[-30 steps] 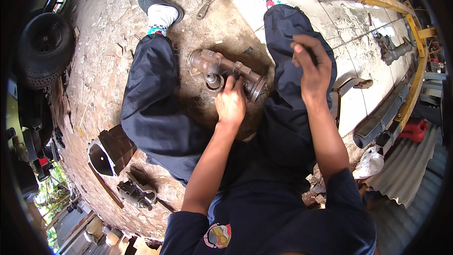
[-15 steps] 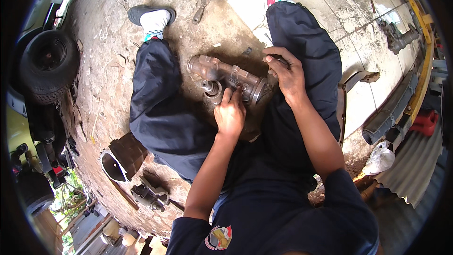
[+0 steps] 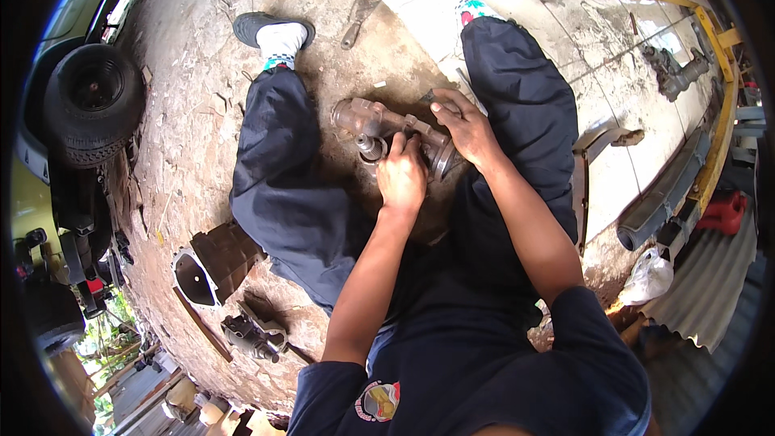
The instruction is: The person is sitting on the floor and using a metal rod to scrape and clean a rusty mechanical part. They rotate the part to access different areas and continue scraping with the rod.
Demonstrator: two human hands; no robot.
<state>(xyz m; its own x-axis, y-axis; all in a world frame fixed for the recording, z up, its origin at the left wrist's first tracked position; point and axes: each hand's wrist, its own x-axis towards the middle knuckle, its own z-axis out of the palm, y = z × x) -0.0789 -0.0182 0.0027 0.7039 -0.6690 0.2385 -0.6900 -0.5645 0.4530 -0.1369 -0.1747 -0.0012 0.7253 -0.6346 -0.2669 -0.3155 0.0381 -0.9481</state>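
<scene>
Between my bent legs lies a greasy, cast-metal gear housing (image 3: 365,116), roughly cylindrical, with a round flange at its right end. A shiny splined shaft (image 3: 369,146) sticks up from its near side. My left hand (image 3: 403,176) is closed against the near side of the housing, its fingers curled over the metal just right of the shaft. Close above the flanged end is my right hand (image 3: 468,127), thumb and fingers drawn together. Whatever they may pinch is too small and dark to make out. Both hands look stained with grease.
Left of my leg lie an open-ended metal casing (image 3: 222,262) and a smaller metal assembly (image 3: 255,334). A scraper-like tool (image 3: 361,18) is on the floor ahead. To the right are another metal part (image 3: 675,73) and a yellow frame (image 3: 718,125). A vehicle tire (image 3: 93,105) stands far left.
My right hand has come left and slightly down, closer to the housing's flanged end. The left hand stays at the housing with its fingers slightly shifted. The whole view has moved a little.
</scene>
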